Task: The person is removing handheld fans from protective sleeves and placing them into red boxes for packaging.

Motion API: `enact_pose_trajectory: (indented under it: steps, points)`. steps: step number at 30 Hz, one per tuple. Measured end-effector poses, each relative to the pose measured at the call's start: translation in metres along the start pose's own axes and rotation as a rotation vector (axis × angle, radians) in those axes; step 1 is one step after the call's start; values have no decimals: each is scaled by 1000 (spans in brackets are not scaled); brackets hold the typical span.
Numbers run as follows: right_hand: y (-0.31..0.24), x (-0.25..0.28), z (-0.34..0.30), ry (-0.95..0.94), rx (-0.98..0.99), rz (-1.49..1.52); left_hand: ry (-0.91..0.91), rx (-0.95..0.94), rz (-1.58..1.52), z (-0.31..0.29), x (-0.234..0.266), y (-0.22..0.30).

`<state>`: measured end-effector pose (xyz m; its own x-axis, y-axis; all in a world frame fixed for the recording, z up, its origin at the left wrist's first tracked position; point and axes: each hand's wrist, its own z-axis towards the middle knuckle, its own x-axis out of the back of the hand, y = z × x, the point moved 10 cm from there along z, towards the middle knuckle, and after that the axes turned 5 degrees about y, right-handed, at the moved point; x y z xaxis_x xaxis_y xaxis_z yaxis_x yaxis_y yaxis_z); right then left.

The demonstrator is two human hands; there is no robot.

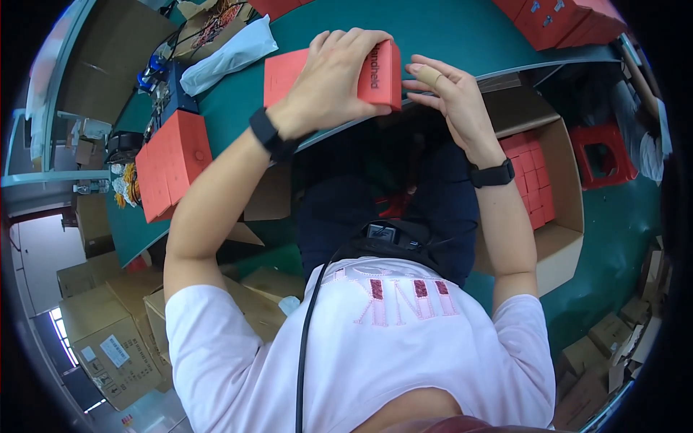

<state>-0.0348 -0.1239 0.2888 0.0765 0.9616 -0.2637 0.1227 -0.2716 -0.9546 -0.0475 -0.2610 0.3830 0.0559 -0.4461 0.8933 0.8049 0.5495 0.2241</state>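
Observation:
My left hand point(326, 81) lies over a red cardboard box point(280, 71) with dark lettering on its end face, at the front edge of the green table point(317, 22). Its fingers reach over the far side and the thumb presses along the near side. Whether this is a single box or several in a row, I cannot tell under the hand. Just right of the box's end is my right hand point(456, 105), fingers spread and holding nothing. A tan band wraps one of its fingers.
More red boxes stand on the table at the left point(172, 162) and far right point(570, 22). A white plastic bag point(229, 56) lies left of my hand. On my right an open carton point(567, 180) holds several red boxes, beside a red stool point(624, 155). Brown cartons point(108, 339) stand lower left.

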Motion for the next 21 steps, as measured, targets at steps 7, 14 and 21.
enact_pose_trajectory:
  steps: [7,14,21]
  points:
    - [-14,-45,-29,-230,41,-361,143,-42,12,-28,31,33]
    - [5,-60,-30,-293,-28,-344,27,-102,87,-43,27,36]
    - [10,-66,-22,-397,67,-332,-96,16,37,-66,23,9]
